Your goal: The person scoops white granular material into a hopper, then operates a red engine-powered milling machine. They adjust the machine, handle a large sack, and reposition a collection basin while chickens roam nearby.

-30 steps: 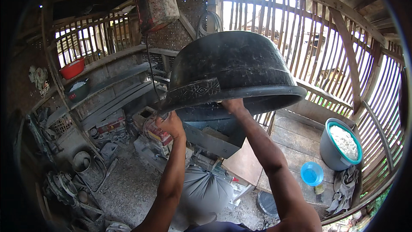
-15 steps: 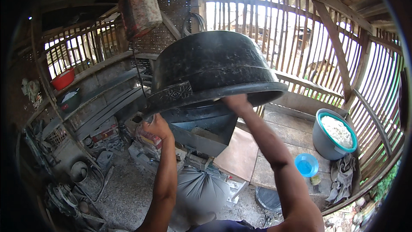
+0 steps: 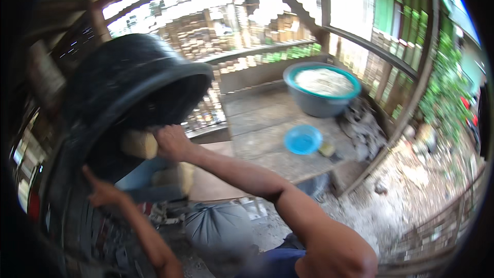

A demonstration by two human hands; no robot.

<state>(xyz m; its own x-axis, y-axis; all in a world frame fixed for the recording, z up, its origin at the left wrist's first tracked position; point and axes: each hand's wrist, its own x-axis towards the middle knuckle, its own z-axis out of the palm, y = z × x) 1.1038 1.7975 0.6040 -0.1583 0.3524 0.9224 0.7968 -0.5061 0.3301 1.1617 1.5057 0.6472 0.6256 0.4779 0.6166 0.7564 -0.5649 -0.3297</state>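
A large black tub [image 3: 118, 77] is tilted up at the left, its dark inside facing me. My left hand [image 3: 103, 190] grips its lower rim, blurred by motion. My right hand [image 3: 172, 141] holds a blurred tan, block-like object [image 3: 139, 144] inside the tub's mouth. Behind and below the tub is a grey-blue open container [image 3: 144, 172], partly hidden. A tied grey sack [image 3: 218, 226] stands below.
At the right, a wooden platform [image 3: 257, 113] holds a grey tub with turquoise rim and white contents [image 3: 321, 83], a blue basin [image 3: 302, 139], a small yellowish item [image 3: 327, 149] and grey rags [image 3: 360, 134]. Slatted railings edge the shed; rubble and plants lie outside.
The view has swung right. The black tub has tilted further, showing more of its inside, and now sits at the left. The tan object in my right hand has come into sight.
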